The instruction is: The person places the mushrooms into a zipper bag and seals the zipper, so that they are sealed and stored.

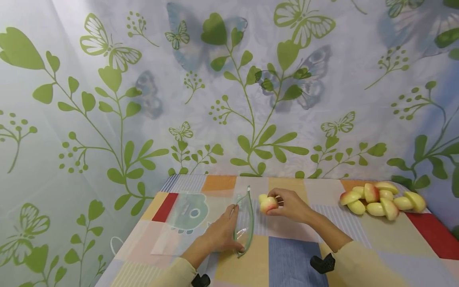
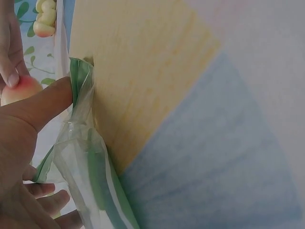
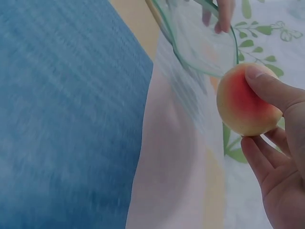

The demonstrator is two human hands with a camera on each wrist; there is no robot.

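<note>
My right hand (image 1: 290,205) pinches a round yellow peach with a red blush (image 3: 248,100), thumb on one side and fingertips on the other. The peach is just right of the mouth of a clear plastic bag with a green rim (image 1: 251,229). At that mouth, my left hand (image 1: 220,233) holds the rim spread apart, its thumb at the near end and its fingers toward the far side. In the left wrist view the thumb presses against the green strip (image 2: 81,78), with the other fingers spread lower down. A dinosaur print (image 1: 188,211) marks the flat part of the bag.
Several yellow, red-blushed fruit pieces (image 1: 385,203) lie heaped at the right of the table. A patchwork cloth (image 1: 240,267) covers the table. Behind it hangs a curtain (image 1: 229,99) printed with leaves and butterflies. A white loop (image 1: 114,245) sticks out at the left edge.
</note>
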